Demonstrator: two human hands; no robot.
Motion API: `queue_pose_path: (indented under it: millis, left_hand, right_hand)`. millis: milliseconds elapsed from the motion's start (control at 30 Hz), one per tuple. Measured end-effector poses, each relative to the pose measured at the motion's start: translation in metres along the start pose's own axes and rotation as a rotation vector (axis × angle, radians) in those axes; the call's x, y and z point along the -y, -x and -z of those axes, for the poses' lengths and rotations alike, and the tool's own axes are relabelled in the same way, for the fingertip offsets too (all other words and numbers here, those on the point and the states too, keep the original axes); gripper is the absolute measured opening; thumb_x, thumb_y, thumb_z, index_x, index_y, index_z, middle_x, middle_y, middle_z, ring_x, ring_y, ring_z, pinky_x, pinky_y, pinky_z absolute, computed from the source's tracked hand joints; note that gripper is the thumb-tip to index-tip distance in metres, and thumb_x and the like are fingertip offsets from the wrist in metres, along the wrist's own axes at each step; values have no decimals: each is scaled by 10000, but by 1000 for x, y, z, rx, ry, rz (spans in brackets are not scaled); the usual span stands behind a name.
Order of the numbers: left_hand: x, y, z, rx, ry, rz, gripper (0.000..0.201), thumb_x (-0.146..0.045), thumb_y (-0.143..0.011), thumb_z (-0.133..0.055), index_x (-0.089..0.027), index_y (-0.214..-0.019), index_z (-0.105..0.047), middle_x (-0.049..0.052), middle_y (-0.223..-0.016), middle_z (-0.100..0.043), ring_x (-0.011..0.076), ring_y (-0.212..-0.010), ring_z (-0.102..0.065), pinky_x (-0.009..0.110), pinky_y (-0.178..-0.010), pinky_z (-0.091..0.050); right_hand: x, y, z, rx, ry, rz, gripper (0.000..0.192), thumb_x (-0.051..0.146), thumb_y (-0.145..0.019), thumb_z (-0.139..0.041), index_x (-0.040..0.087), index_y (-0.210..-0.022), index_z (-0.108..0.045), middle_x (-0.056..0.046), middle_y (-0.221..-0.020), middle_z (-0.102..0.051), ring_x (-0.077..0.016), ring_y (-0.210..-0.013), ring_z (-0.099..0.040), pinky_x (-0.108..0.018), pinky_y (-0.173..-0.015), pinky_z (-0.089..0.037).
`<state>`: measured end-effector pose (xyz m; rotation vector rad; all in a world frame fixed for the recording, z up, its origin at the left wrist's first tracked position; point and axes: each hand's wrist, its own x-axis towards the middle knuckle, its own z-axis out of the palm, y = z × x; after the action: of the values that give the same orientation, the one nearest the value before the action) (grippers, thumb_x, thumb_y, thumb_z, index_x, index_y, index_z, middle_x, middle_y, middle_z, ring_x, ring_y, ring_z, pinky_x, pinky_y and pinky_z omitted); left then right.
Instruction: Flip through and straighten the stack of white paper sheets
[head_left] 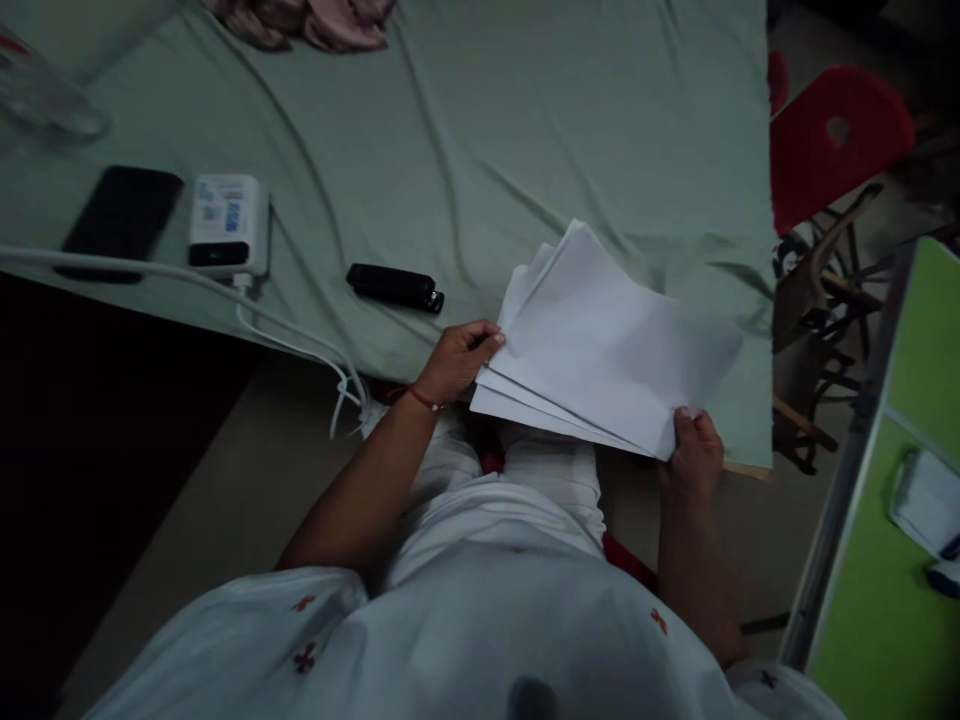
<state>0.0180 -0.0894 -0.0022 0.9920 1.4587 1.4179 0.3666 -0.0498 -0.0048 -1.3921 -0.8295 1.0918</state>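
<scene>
While a loose stack of white sheets (607, 345) is held just above the green-clothed surface (465, 130), pinched at opposite edges by the left hand (454, 360) and right hand (694, 455), squaring seems underway; edges likely need tapping level, black stapler (395, 287) lying near.

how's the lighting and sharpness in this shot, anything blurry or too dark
Head view: dim overall, with the lower left nearly black; the white paper sheets are the brightest area and lack detail; the glass at top left is smeared with blur; the stapler is soft-edged but readable.
</scene>
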Motion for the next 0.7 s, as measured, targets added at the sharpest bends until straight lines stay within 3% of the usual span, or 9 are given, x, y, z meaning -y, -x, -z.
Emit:
queue_pose_path:
  millis: [133,433,700]
  left_hand:
    - [-1,0,1,-25,43,46,301,-473,-746,-767,-187,-736,-672,-34,-667,-551,116,-636,-457,254,-614,-402]
    - [0,0,-2,-16,103,119,448,-451,-562,-949,-172,-779,-674,-42,-706,-610,97,-637,-508,235,-614,-412]
    - [1,0,0,-4,66,71,469,-527,-619,-923,-183,-783,-649,-31,-721,-613,118,-666,-525,251,-634,-430]
  right_hand:
    - [0,-2,0,-45,66,-7,510,470,-600,-922,220,-904,-597,45,-828,-658,-115,-733,-593,-246,-666,-531]
    - [1,0,-3,-55,82,-4,412,502,-676,-842,226,-820,-572,58,-730,-603,-108,-653,-534,-235,-580,-490]
    - [2,1,-4,-50,81,9,419,497,-687,-847,233,-803,-544,68,-711,-577,-101,-634,-514,-234,-578,-482]
